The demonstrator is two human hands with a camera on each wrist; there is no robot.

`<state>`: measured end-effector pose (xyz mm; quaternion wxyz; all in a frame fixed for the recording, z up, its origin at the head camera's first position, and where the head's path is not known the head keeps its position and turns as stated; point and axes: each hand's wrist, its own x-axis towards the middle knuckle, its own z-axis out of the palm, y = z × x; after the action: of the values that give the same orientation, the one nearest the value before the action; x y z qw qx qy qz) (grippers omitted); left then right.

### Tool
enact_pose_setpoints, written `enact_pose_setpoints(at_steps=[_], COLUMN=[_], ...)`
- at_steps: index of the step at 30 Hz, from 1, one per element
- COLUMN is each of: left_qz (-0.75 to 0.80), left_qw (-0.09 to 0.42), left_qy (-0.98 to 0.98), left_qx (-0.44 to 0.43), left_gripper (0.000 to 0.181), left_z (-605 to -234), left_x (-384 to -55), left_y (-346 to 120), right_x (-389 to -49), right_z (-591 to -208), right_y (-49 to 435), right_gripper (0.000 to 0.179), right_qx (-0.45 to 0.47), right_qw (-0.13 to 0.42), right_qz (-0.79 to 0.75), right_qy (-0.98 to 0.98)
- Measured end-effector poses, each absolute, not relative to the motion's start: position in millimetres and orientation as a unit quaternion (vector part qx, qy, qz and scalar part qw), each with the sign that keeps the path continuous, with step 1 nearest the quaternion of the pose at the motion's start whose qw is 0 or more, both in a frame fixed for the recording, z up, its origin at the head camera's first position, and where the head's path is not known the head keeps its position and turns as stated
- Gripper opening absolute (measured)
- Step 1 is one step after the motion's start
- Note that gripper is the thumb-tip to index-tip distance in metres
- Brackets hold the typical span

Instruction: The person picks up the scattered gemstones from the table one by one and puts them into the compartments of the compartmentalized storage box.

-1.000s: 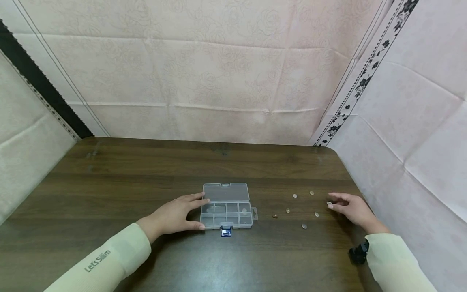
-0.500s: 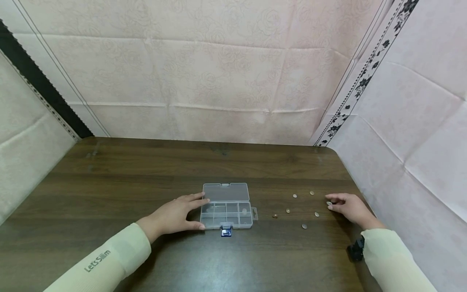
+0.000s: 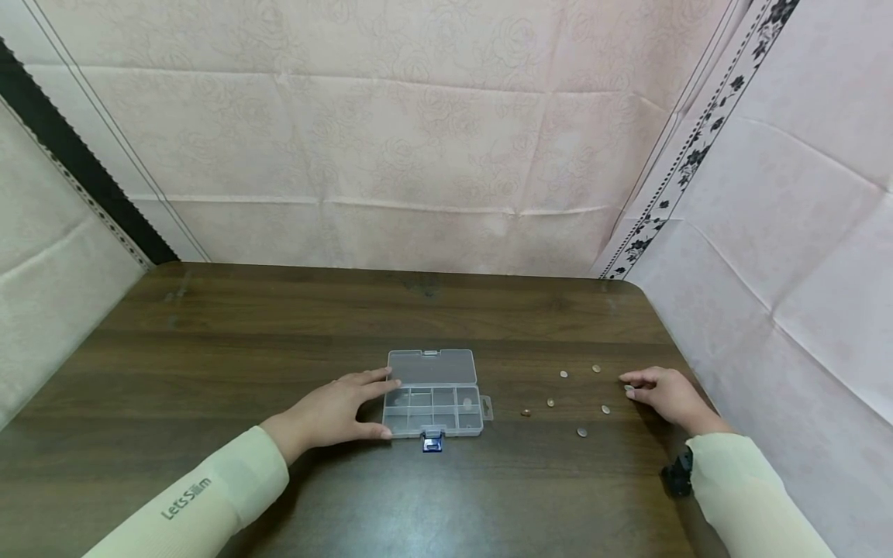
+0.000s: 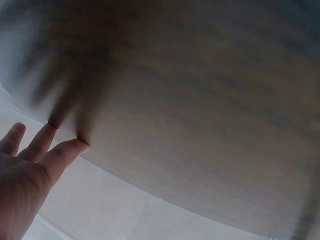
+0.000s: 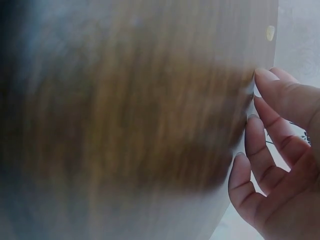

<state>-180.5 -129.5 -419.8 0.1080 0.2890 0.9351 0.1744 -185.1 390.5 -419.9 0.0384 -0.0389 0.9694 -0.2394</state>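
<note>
A clear plastic compartment box lies with its lid raised and its blue latch toward the near side. My left hand rests at the box's left side, fingers spread and fairly straight, fingertips and thumb touching its edge. To the right, my right hand is over a small pale disc, like a button. Thumb and index finger stand on either side of this disc; whether they pinch it is too small to tell. The right wrist view shows the fingertips at the table surface.
Several more small discs lie between box and right hand, among them a brownish one and a pale one. A clear hang tab sticks out from the box's right side. Patterned cloth hangs behind the wooden table.
My right hand has shifted slightly to the left around the small disc, which has stayed in about the same spot. The left hand and the box have not moved.
</note>
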Motion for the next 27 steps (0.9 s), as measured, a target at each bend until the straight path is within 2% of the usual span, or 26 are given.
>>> enact_pose_setpoints(at_steps=[19, 23, 27], left_qz=[0.176, 0.175, 0.171], left_qw=[0.107, 0.107, 0.106], left_qy=[0.934, 0.934, 0.935], left_qx=[0.292, 0.291, 0.291], left_gripper=[0.079, 0.079, 0.079], left_z=[-420, -421, -421], left_x=[-181, -181, -181], left_y=[-129, -129, -129], right_x=[-186, -185, -185], right_z=[-421, -415, -408], right_y=[389, 380, 367], right_gripper=[0.024, 0.022, 0.019], right_qx=[-0.02, -0.029, -0.063], right_qw=[0.013, -0.015, -0.065], right_qz=[-0.245, -0.235, -0.206], right_qy=[0.969, 0.971, 0.974])
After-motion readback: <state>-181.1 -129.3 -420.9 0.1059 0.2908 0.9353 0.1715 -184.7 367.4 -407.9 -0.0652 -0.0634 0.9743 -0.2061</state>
